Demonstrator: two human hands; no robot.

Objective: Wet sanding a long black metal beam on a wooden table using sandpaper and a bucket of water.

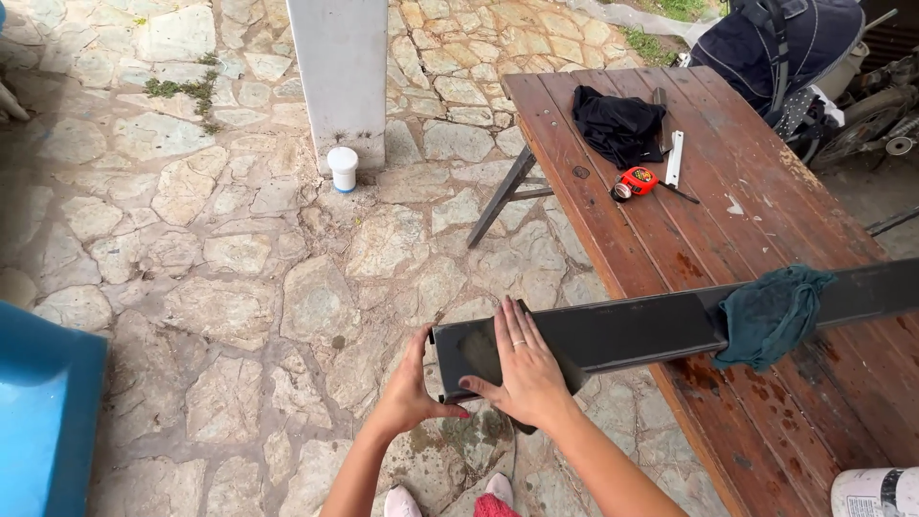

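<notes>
A long dark metal beam (632, 330) lies across the near part of a reddish wooden table (670, 239), with its left end sticking out past the table edge. My left hand (410, 388) cups that free end, thumb underneath. My right hand (522, 369) lies flat on top of the beam, fingers spread, pressing a dark sheet (572, 369) that shows below the palm. A teal rag (771, 316) is draped over the beam further right.
On the table lie a black cloth (617, 124), a red tape measure (637, 180) and a white strip (675, 158). A white cup (342, 168) stands by a white pillar (340, 67) on the stone paving. A blue object (48, 412) is at left and a white bucket (876, 493) at bottom right.
</notes>
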